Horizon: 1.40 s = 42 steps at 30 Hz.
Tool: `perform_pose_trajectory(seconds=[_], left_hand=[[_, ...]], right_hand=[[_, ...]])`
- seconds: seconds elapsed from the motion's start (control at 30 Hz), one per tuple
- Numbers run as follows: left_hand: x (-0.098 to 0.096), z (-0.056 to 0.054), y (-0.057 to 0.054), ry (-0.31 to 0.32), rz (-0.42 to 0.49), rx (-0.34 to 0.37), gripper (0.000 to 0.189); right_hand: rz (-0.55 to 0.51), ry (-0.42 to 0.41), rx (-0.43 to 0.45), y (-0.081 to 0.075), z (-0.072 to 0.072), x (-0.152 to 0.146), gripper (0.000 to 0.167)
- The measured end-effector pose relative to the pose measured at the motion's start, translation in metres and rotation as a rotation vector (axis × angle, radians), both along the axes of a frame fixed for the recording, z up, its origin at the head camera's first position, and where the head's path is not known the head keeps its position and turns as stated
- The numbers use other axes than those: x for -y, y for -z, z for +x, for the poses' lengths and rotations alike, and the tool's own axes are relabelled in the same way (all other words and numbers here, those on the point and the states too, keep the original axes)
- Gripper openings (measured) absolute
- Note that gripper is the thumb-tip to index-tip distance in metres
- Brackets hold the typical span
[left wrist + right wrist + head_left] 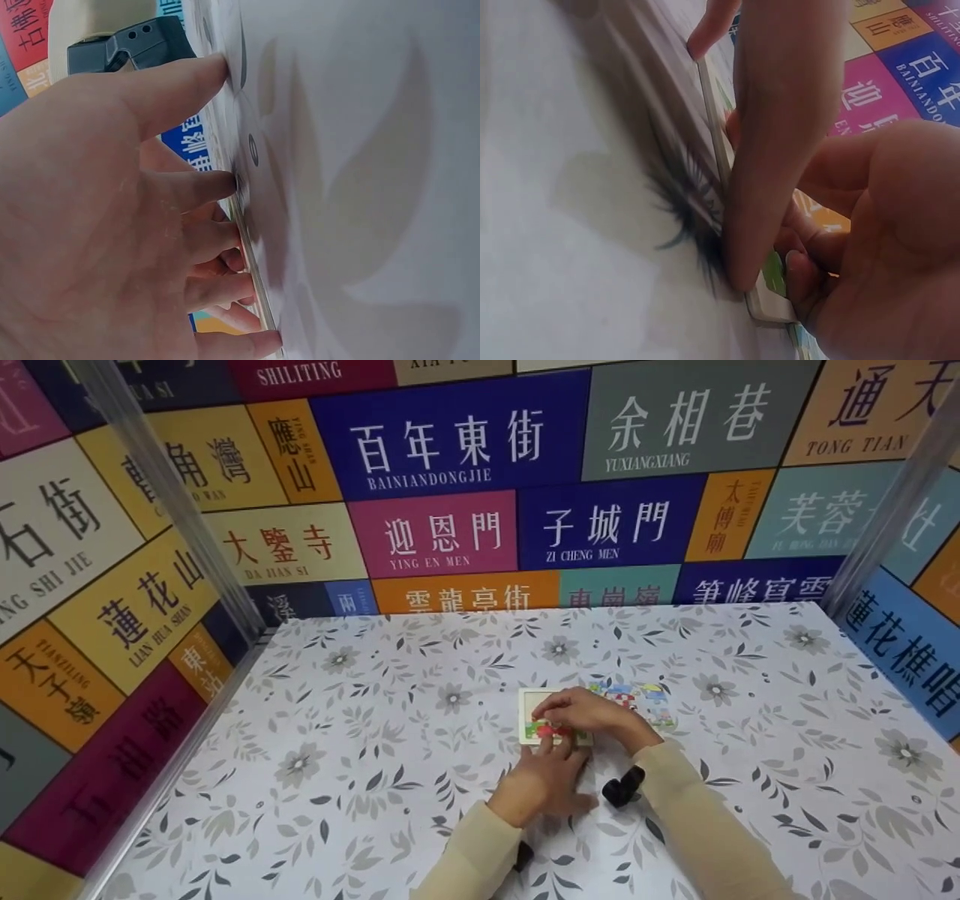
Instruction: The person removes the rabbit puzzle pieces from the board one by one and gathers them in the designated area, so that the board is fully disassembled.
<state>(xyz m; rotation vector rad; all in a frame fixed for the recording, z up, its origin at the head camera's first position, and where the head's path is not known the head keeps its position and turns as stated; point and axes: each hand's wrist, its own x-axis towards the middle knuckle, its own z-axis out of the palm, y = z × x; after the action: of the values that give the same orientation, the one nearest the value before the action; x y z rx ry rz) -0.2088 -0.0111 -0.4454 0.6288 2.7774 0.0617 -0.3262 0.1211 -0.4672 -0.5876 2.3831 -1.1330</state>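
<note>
A small square puzzle tray [523,712] with a pale frame lies on the table, red and green jigsaw pieces [551,730] in its near part. My left hand [544,781] rests at the near edge, its spread fingertips along the frame in the left wrist view. Over the tray's right side reaches my right hand [592,711], fingers bent toward the pieces. In the right wrist view its thumb [801,274] is beside a green piece [775,276]; I cannot tell whether it pinches one. Right of the tray, partly behind this hand, lie colourful jigsaw pieces [651,703].
A white tablecloth [360,810] with grey leaves and flowers covers the table. Behind it stands a wall of coloured panels [450,435] with lettering. Each wrist carries a black device, the right one [622,787] close above the cloth.
</note>
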Motion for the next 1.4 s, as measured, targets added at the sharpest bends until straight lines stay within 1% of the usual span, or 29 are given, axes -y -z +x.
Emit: perform_pose_trajectory(seconds=[0.13, 0.37, 0.53, 0.7, 0.8, 0.9, 1.1, 1.4], left_hand=[[0.0005, -0.0003, -0.0004, -0.005, 0.012, 0.022, 0.075], [0.0009, -0.0005, 0.0002, -0.012, 0.029, 0.04, 0.077], [0.0009, 0.001, 0.0, -0.017, 0.043, 0.043, 0.076], [-0.0005, 0.0028, -0.0016, -0.032, 0.013, 0.033, 0.076], [-0.0008, 0.002, -0.0016, -0.038, 0.001, 0.039, 0.075], [-0.0003, 0.0, -0.0011, -0.031, -0.001, 0.051, 0.076], [0.0022, -0.0034, 0.0, -0.017, 0.008, 0.077, 0.078], [0.004, -0.0026, -0.0002, -0.005, 0.017, 0.063, 0.08]], right_hand=[[0.001, 0.02, 0.016, -0.002, 0.0006, 0.0021, 0.027], [-0.015, 0.067, 0.025, -0.0017, 0.0014, 0.0037, 0.025], [-0.023, 0.052, 0.001, -0.001, 0.0016, 0.0032, 0.026], [-0.047, 0.024, -0.02, 0.0005, 0.0021, 0.0031, 0.027], [-0.049, 0.028, -0.023, 0.001, 0.0017, 0.0036, 0.025], [-0.046, 0.035, -0.027, 0.0016, 0.0008, 0.0038, 0.025], [-0.05, 0.066, -0.037, 0.0024, 0.0006, 0.0046, 0.023], [-0.1, 0.146, -0.061, 0.0048, 0.0013, 0.0094, 0.016]])
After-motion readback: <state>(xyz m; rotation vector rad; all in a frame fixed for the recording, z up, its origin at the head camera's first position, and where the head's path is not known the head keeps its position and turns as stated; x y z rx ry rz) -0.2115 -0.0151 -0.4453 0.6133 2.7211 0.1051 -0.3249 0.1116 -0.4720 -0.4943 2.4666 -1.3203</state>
